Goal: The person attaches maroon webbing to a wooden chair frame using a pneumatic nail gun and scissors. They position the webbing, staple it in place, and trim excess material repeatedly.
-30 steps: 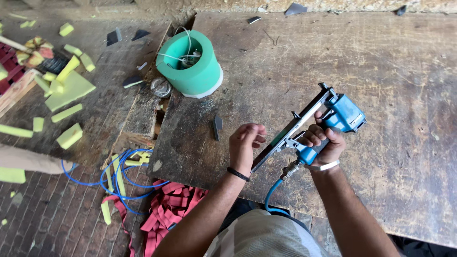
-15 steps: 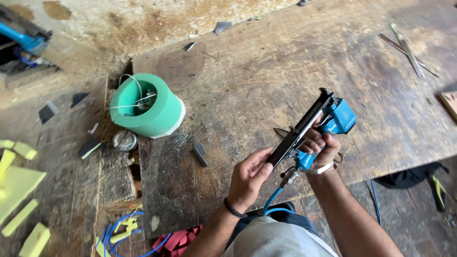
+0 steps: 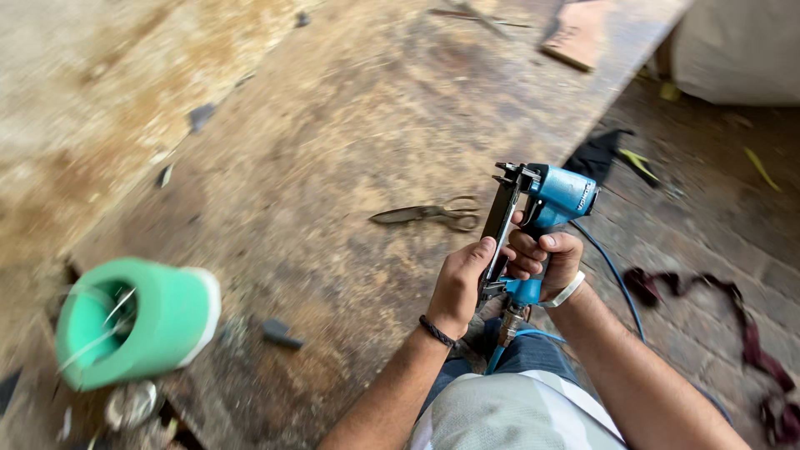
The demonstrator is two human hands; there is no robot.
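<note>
We see a blue staple gun [image 3: 546,217] right of the middle. Our right hand [image 3: 546,260] grips its handle; our left hand [image 3: 460,286] pinches its black rail. Scissors [image 3: 425,214] lie on the wooden table [image 3: 333,125]. A green spool [image 3: 137,321] with thin wire inside lies at lower left.

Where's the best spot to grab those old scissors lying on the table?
Probably the looped handles of the scissors, which point toward the person's side of the wooden table. They lie flat with the blades aimed away to the left, so coming from the right keeps fingers off the pointed end.
</note>
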